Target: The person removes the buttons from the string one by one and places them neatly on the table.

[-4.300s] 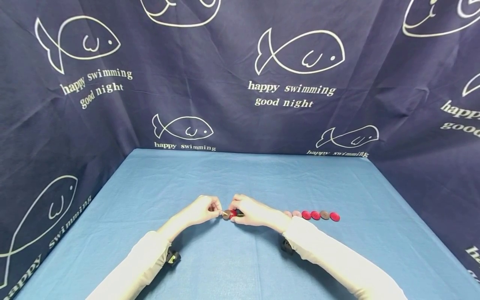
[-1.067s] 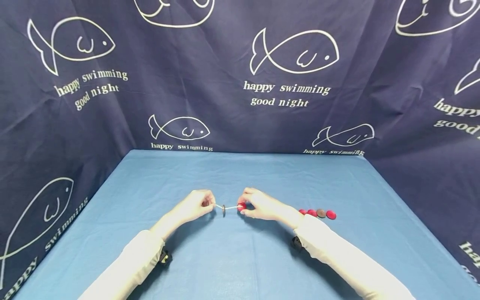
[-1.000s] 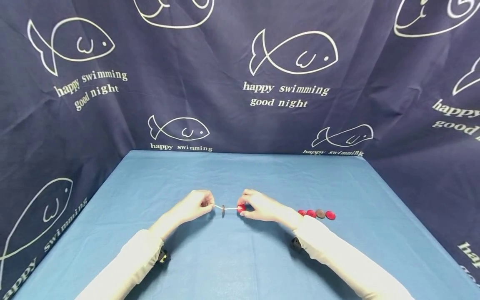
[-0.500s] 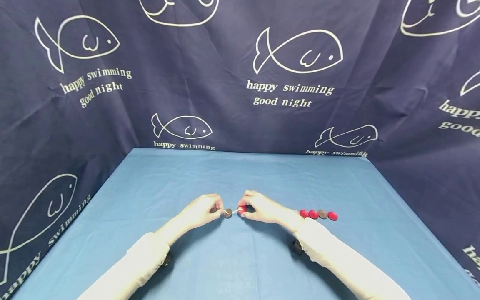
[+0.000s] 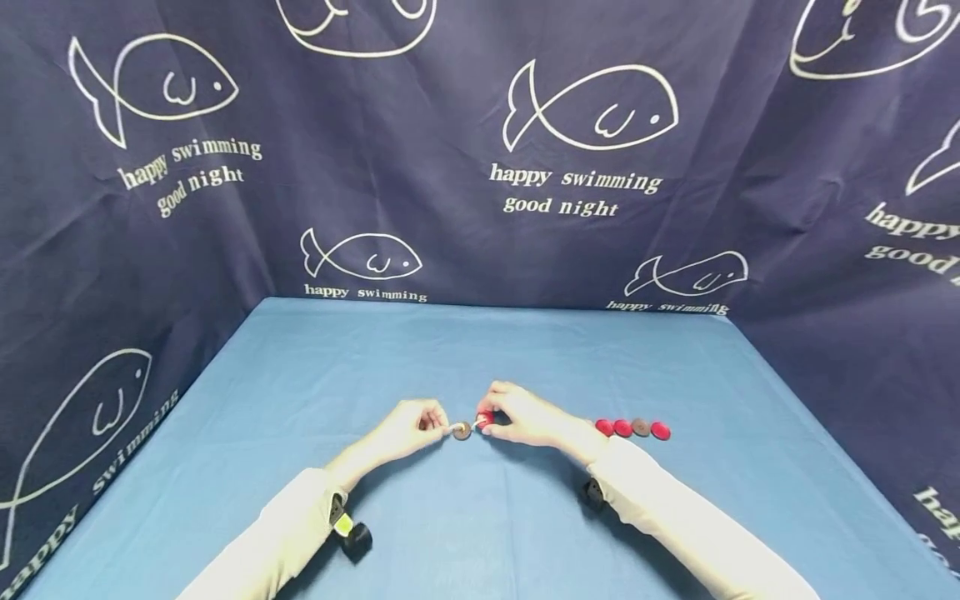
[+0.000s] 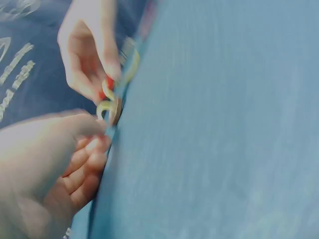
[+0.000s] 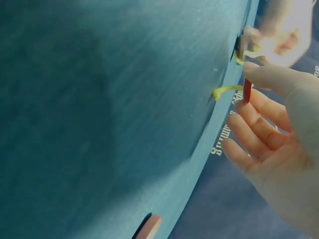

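My left hand (image 5: 411, 427) pinches a pale yellow cord (image 6: 102, 106) just left of a brown button (image 5: 462, 431). That button is threaded on the cord, its face turned up toward the head camera. A short stretch of cord runs on to a red button (image 5: 484, 419), which my right hand (image 5: 521, 418) pinches at its edge between thumb and fingers. In the right wrist view the red button (image 7: 247, 91) is edge-on, with a knotted-looking cord end (image 7: 216, 93) sticking out beyond it. The left wrist view is blurred around the fingers.
A row of several buttons lies right of my right forearm: red ones (image 5: 623, 427) and a brown one (image 5: 641, 427). A pink button (image 7: 150, 226) shows at the right wrist view's lower edge. Blue cloth (image 5: 465, 517) covers the table; a dark fish-print curtain (image 5: 450, 167) hangs behind.
The hands had drawn apart with the cord stretched and the brown button edge-on between them. Since then my left hand has come rightward, the cord has slackened and the brown button has turned face up.
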`<state>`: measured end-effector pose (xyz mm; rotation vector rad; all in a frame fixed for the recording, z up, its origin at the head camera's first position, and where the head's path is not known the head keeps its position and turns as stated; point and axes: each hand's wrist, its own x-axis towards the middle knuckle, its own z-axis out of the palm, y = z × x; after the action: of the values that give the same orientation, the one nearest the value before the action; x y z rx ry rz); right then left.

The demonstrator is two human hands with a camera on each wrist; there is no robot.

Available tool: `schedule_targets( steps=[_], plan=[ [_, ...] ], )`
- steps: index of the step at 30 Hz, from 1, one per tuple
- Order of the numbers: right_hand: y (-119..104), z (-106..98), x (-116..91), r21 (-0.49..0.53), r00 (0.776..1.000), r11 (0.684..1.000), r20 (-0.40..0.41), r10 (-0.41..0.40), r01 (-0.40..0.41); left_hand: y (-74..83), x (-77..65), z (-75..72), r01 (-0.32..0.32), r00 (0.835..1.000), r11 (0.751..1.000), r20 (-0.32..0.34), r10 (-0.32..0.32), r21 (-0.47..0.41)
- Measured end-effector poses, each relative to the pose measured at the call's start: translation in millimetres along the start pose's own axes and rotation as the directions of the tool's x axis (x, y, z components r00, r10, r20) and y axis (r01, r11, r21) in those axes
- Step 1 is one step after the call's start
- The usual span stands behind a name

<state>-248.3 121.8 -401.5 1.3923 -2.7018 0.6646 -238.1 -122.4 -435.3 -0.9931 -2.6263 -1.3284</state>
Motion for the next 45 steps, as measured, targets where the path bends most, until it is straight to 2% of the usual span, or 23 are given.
schedule_targets(
  steps=[3, 5, 7, 9, 12, 14, 16, 19, 23, 28, 31, 36, 45],
  plan=[
    [6, -7, -4, -0.014, 1.000, 1.000, 0.004, 0.011, -0.011, 7.8, 7.3, -2.5, -0.038, 0.999, 0.999, 0.005, 0.038, 0.026],
    [3, -2, 1, -0.006, 1.000, 1.000, 0.015, -0.002, 0.002, 15.0, -2.1, -13.7, -0.034, 0.999, 0.996, -0.010, 0.035, 0.081],
    [1, -2, 5, -0.009, 1.000, 1.000, 0.005, -0.008, 0.008, 19.5, -3.9, -26.6, -0.052, 0.998, 0.984, -0.015, 0.055, 0.171],
    [0, -4, 8, -0.013, 1.000, 1.000, -0.009, -0.018, 0.017, 21.8, -0.8, -38.0, -0.057, 0.998, 0.960, -0.023, 0.066, 0.273],
    [0, -7, 9, -0.023, 0.999, 0.999, -0.028, -0.044, 0.043, 20.4, 5.9, -46.5, -0.080, 0.995, 0.904, -0.017, 0.096, 0.420],
    [-1, -7, 9, -0.019, 0.998, 0.998, -0.040, -0.057, 0.056, 18.5, 9.3, -45.5, -0.097, 0.994, 0.865, 0.009, 0.106, 0.493],
    [1, -9, 6, -0.023, 0.997, 0.998, -0.054, -0.058, 0.057, 15.8, 14.2, -39.8, -0.130, 0.991, 0.840, 0.054, 0.119, 0.526],
    [4, -10, 2, -0.026, 0.996, 0.999, -0.073, -0.047, 0.046, 15.0, 20.4, -30.5, -0.165, 0.986, 0.822, 0.097, 0.133, 0.545],
    [6, -7, 2, -0.018, 0.996, 0.999, -0.078, -0.040, 0.038, 18.2, 16.8, -24.3, -0.146, 0.989, 0.854, 0.107, 0.107, 0.499],
    [3, -6, 6, -0.015, 0.997, 1.000, -0.072, -0.028, 0.027, 17.9, 11.7, -25.5, -0.102, 0.991, 0.923, 0.115, 0.064, 0.371],
    [3, -6, 7, -0.020, 0.998, 1.000, -0.063, -0.021, 0.020, 15.4, 9.8, -27.3, -0.068, 0.994, 0.951, 0.106, 0.038, 0.300],
    [3, -10, 2, -0.018, 0.998, 1.000, -0.056, -0.020, 0.019, 15.0, 11.2, -26.0, -0.055, 0.994, 0.963, 0.108, 0.027, 0.263],
    [1, -17, -3, -0.003, 0.999, 1.000, -0.032, -0.008, 0.007, 17.3, 10.4, -26.1, -0.046, 0.997, 0.955, 0.079, 0.024, 0.294]
  ],
)
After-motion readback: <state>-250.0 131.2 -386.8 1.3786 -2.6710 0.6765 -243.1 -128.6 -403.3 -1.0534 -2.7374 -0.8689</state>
